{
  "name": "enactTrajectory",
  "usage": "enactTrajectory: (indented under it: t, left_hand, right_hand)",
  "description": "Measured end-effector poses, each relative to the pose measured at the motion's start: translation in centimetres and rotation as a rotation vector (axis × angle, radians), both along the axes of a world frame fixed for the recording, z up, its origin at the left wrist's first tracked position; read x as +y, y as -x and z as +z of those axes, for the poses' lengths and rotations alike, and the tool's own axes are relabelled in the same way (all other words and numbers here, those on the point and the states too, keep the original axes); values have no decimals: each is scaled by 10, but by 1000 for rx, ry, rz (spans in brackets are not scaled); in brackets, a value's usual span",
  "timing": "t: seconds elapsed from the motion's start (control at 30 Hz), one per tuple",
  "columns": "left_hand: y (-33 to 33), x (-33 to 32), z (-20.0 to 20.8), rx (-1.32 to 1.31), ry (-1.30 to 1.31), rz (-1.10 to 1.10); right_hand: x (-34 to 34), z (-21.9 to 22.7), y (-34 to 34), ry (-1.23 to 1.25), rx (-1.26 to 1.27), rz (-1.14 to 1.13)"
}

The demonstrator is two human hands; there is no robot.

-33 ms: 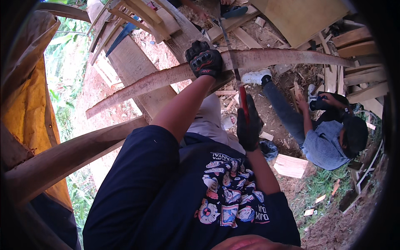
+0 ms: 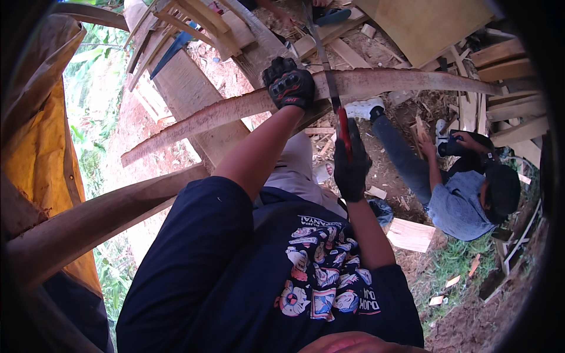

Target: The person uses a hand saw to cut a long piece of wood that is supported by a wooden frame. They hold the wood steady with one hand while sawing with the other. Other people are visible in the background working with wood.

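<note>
A long rough-edged wooden board (image 2: 406, 82) lies crosswise in front of me, resting over a wide plank (image 2: 200, 109). My left hand (image 2: 288, 83), in a black glove, is closed on the board near its middle. Just right of it, the blade of a hand saw (image 2: 333, 87) crosses the board and points away from me. My right hand (image 2: 352, 163), also gloved in black, grips the saw's red handle on the near side of the board. The blade covers the spot beneath it, so I cannot tell how deep any cut is.
At right a person (image 2: 462, 197) in a grey shirt sits on the ground, one leg stretched toward the board. Another person's hands show at the top edge. Stacked planks (image 2: 512, 82) stand far right, a plywood sheet (image 2: 424, 29) behind, a round log (image 2: 112, 217) at left.
My right hand has pushed forward, away from me, and the saw blade has slid farther across the board. My left hand and the board stay in place.
</note>
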State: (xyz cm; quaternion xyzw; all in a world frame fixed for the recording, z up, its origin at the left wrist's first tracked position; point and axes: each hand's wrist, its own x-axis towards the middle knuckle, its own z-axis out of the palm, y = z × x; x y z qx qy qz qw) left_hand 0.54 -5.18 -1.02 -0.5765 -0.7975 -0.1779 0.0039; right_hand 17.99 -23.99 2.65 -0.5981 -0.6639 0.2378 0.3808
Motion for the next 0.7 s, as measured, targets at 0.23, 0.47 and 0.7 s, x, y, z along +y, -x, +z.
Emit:
enactTrajectory:
  t: [0.23,0.47,0.7]
  left_hand:
    - [-4,4,1,-18,29,8]
    - [-1,0,-7,33,-37,-18]
    - [57,-17,6,4,27,-942]
  right_hand:
    - [91,-18,28,-212,-92,-86]
    - [-84,10,-27,43,-135,26]
    - [-100,40,-46,316,70,15]
